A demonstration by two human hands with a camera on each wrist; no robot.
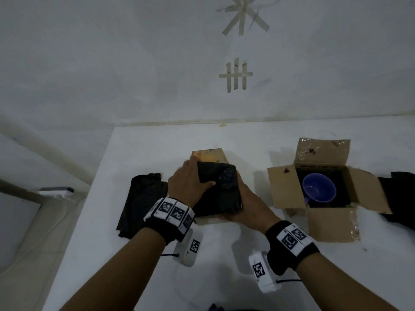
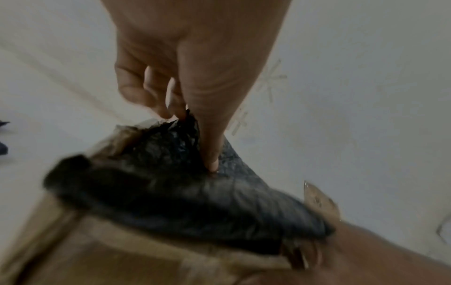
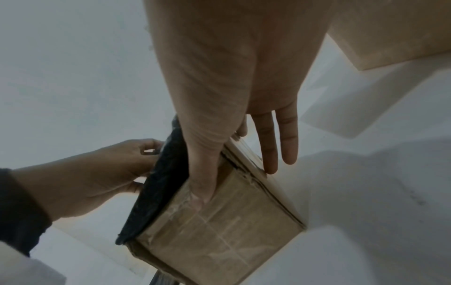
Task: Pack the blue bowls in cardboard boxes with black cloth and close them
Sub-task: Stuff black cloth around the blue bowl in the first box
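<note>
A cardboard box (image 1: 211, 156) stands mid-table with a black cloth (image 1: 222, 187) draped over its top. My left hand (image 1: 190, 182) pinches the cloth at its left far edge, thumb lying on top; the left wrist view shows the thumb (image 2: 212, 154) pressing into the cloth (image 2: 183, 202) and the fingers curled at its rim. My right hand (image 1: 247, 205) steadies the box at its near right corner. There the thumb lies on one face of the box (image 3: 219, 231) and the straight fingers (image 3: 288, 144) run along the other. A blue bowl (image 1: 318, 190) sits in a second, open box (image 1: 283, 189) lined with black cloth.
A spare black cloth (image 1: 141, 203) lies flat left of the middle box. Another dark cloth (image 1: 399, 194) lies right of the open box, whose flaps spread outward. A white power strip (image 1: 56, 193) with a cable sits off the table's left edge. The wall is close behind.
</note>
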